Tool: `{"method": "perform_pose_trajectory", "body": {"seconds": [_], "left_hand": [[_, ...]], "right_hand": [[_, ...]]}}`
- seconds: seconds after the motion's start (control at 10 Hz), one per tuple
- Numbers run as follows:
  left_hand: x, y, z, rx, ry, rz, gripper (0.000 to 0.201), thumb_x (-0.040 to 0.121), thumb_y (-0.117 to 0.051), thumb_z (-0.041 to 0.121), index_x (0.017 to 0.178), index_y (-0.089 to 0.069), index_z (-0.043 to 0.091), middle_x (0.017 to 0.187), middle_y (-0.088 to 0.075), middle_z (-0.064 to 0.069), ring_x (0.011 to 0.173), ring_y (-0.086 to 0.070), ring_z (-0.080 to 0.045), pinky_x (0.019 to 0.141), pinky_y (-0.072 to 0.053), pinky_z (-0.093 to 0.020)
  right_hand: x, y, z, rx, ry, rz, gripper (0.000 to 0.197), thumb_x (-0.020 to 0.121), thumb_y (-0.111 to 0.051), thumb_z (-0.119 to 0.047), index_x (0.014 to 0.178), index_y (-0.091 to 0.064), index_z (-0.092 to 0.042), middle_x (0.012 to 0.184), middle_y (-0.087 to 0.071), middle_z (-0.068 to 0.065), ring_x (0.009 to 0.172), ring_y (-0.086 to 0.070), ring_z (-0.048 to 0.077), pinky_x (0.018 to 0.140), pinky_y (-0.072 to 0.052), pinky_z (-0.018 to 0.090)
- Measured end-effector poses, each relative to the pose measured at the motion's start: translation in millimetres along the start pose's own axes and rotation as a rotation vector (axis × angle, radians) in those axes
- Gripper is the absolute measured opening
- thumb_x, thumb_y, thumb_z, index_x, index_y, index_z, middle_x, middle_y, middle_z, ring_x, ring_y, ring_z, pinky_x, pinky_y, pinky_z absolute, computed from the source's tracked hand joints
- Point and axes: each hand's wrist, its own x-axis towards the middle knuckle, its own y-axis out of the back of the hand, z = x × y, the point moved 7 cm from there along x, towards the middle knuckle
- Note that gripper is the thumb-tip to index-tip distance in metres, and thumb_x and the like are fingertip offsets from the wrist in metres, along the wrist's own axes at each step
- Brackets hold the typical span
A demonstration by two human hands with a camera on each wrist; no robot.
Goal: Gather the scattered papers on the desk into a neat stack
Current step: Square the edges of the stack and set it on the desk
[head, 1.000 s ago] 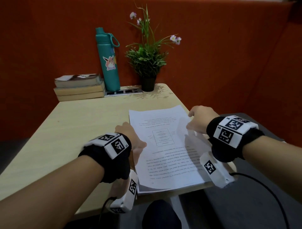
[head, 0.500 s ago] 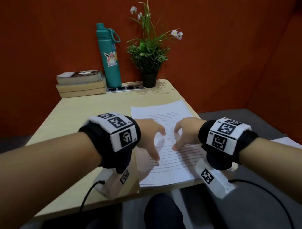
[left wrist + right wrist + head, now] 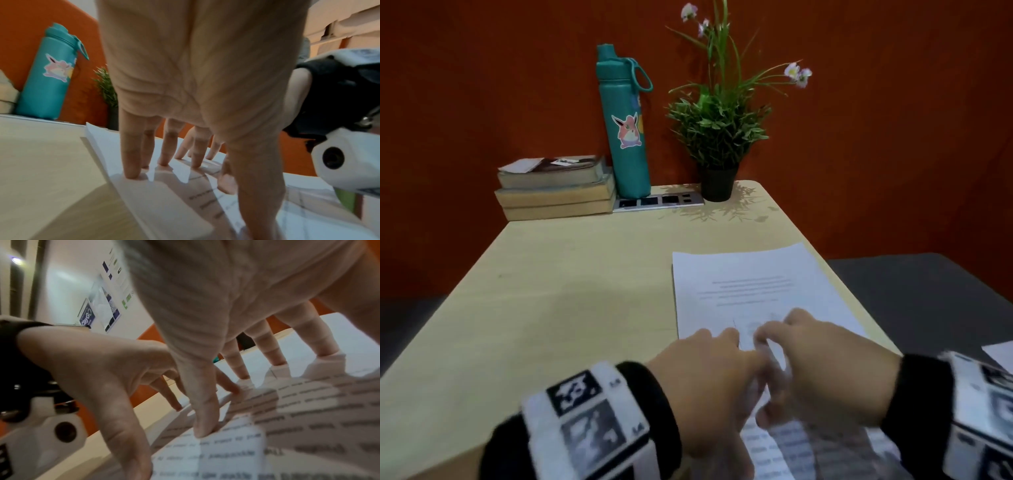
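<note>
Since half a second ago your hands have closed together over the papers (image 3: 753,291), at 5 o'clock on the desk (image 3: 551,291). Left wrist: your left hand (image 3: 195,73) presses straight, spread fingertips (image 3: 131,170) down. Right wrist: your right hand (image 3: 236,296) does likewise.

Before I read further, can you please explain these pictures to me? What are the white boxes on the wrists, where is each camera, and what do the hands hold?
There is no machine here, only a person. The white boxes are small cameras strapped to each wrist; a third camera sits on the head. In the head view, the left hand and the right hand meet over a stack of papers on the desk. The wrist views show straight fingers pressing the papers down; nothing is gripped. Behind stand a bottle, a plant and some books. One more sheet shows at the right edge.
</note>
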Motion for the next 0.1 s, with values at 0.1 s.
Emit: {"method": "perform_pose_trajectory", "body": {"seconds": [0.1], "left_hand": [[17.7, -2.7, -8.1, -0.085, 0.025, 0.054, 0.044, 0.096, -0.046, 0.037, 0.139, -0.039, 0.028, 0.106, -0.043, -0.004, 0.097, -0.046, -0.027, 0.07, -0.029, -0.03]], "right_hand": [[1.5, -3.4, -0.6, 0.031, -0.023, 0.02, 0.061, 0.073, -0.052, -0.059, 0.13, -0.039, -0.041, 0.129, -0.036, -0.009, 0.116, -0.048, 0.019, 0.092, -0.046, 0.034]]}}
